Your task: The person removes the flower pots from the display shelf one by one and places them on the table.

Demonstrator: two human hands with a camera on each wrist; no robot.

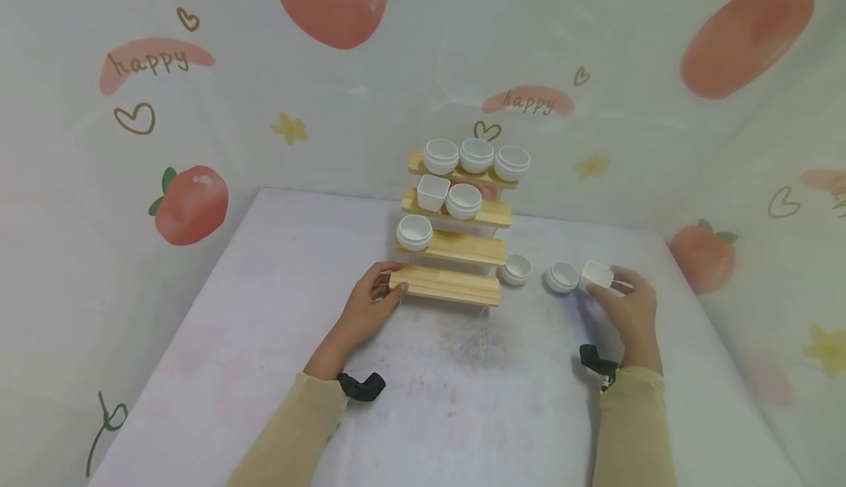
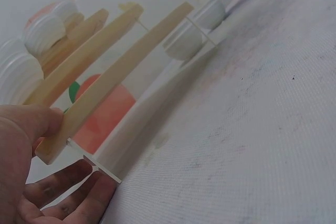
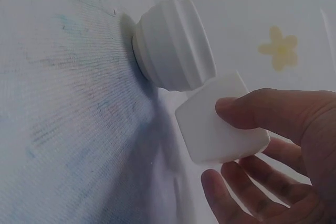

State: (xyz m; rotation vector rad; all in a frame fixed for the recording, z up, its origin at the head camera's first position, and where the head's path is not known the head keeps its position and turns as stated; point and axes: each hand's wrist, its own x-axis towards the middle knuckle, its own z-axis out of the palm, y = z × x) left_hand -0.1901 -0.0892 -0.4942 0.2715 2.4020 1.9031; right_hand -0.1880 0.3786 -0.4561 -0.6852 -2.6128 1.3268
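Note:
My left hand (image 1: 371, 300) grips the left end of the lowest board of a wooden tiered display stand (image 1: 449, 285). In the left wrist view the thumb presses on the board, with the fingers curled below it by a clear leg (image 2: 100, 166). My right hand (image 1: 628, 303) pinches a small square white pot (image 3: 218, 121) between thumb and fingers. The right wrist view has this pot tilted, close over the table. Just left of it stands a round white pot (image 1: 562, 277) with a ridged side. Another round pot (image 1: 516, 269) sits at the stand's lower right.
Three round pots (image 1: 476, 155) line the top board. A square pot (image 1: 432, 192) and a round pot (image 1: 464, 201) share the second; one round pot (image 1: 414, 231) is on the third, at its left end. A printed cloth wall (image 1: 396, 105) rises behind the white-covered table (image 1: 423, 413).

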